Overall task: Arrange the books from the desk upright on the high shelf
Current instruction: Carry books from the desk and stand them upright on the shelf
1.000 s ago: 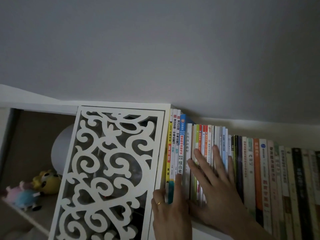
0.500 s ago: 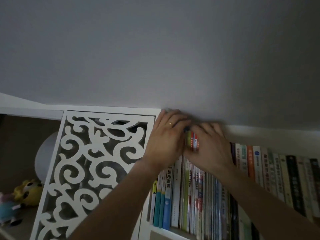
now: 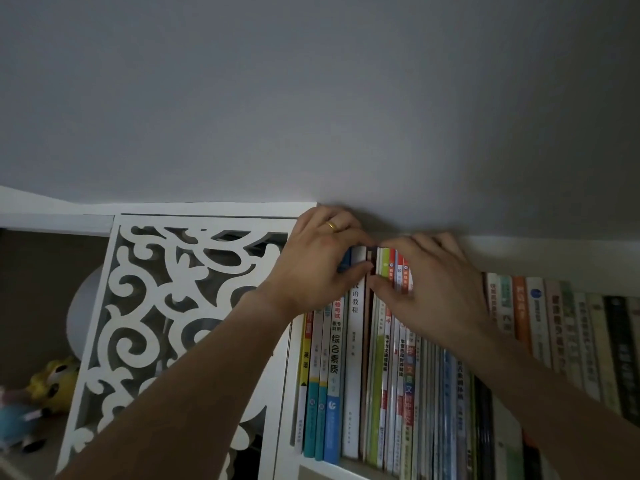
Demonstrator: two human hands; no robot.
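My 2 forearms come up from the bottom edge toward the row of books (image 3: 381, 393), which stands upright on the high shelf (image 3: 332, 467), spines facing me. My left hand (image 3: 318, 265) is at the top left end of that row, fingers curled over the book tops and the thumb pressed on the spines, so it grips the leftmost books; a gold ring (image 3: 331, 225) sits on 1 finger. My right hand (image 3: 436, 282) is just right of it on the same row, fingers hooked over the top edges and the thumb against the spines, clamped on the thin books there. The 2 hands nearly touch, with a white spine and a dark sliver between them.

Left of the row, touching its first yellow spine's side, is the white fretwork panel (image 3: 180, 323). Further left of the row, in an open cubby, a yellow plush toy (image 3: 57, 379) and a pale blue one (image 3: 14, 420) lie low, blurred. To the right the row of books runs on past my right wrist to the edge of view. Behind the row of books is the plain grey wall (image 3: 311, 98).
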